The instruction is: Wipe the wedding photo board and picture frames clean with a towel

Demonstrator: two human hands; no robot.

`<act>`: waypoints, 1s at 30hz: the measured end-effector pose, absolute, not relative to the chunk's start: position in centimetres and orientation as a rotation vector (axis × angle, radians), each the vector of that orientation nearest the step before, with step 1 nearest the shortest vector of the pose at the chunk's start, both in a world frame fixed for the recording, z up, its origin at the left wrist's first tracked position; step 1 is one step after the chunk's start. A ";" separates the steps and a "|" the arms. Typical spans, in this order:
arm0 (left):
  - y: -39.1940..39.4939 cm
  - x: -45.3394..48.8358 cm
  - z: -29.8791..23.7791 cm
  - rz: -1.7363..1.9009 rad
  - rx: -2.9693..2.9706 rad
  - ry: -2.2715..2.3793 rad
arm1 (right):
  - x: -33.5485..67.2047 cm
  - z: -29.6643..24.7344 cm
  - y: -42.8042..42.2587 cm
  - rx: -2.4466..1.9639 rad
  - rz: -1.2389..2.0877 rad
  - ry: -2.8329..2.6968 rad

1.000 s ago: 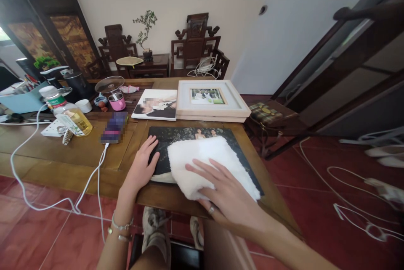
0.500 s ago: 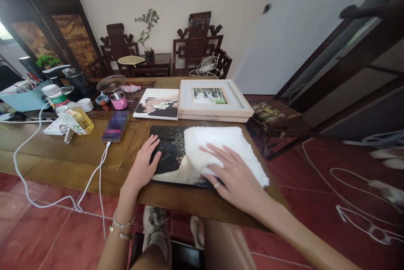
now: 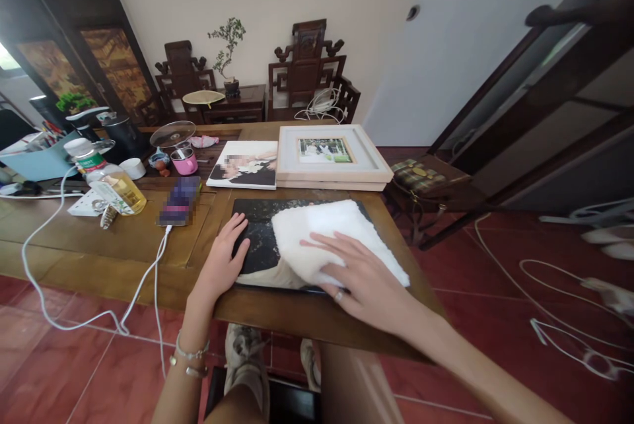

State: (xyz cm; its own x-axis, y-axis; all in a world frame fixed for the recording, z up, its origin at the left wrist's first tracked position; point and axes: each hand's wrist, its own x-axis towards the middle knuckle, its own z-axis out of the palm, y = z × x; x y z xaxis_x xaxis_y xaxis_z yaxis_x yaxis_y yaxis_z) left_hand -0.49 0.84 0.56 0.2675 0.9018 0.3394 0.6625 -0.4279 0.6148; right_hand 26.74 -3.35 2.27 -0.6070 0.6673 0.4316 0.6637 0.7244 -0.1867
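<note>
1. Fingers of the right hand lie extended and slightly parted over a white cloth, resting on it from above rather than closing round it.
2. Left hand: palm down, thumb apart from the fingers, flat on the left edge of a dark photo panel, clasping nothing.
3. That panel lies flat near the close edge of the wooden table; the cloth covers much of its right part.
4. Left of the panel, a phone is plugged into a white cable.
5. Beyond the panel, a photo canvas lies beside a pale picture frame.
6. Farther left sits a pink mug.
7. Against the wall, a potted bonsai stands between two dark chairs.
</note>
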 end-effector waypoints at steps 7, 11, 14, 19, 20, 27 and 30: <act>0.8 -0.4 0.5 0.950 2.185 1.425 | 26.8 2.1 -1.4 -1.143 -0.074 -2.401; 0.8 -0.4 0.5 0.949 2.184 1.429 | 25.0 2.3 -4.8 -1.057 -0.007 -2.461; 0.9 -0.4 0.5 0.945 2.188 1.429 | 23.9 2.5 -7.6 -0.914 0.061 -2.537; 0.9 -0.4 0.5 0.936 2.192 1.428 | 24.2 3.3 -7.3 -0.826 0.161 -2.634; 0.9 -0.4 0.5 0.936 2.191 1.432 | 24.6 3.3 -6.5 -0.848 0.165 -2.623; 0.8 -0.4 0.5 0.951 2.186 1.420 | 27.7 2.3 1.4 -1.113 -0.120 -2.466; 0.7 -0.4 0.5 0.955 2.188 1.413 | 27.9 2.0 2.9 -1.217 -0.196 -2.438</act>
State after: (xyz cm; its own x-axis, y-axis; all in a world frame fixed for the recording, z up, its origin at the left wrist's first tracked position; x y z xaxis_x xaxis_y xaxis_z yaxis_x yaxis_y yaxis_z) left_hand -0.43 0.74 0.50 0.2695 0.9003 0.3417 0.6528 -0.4317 0.6225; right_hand 27.94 2.91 1.97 -0.5371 0.7336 0.4165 0.7907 0.6098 -0.0545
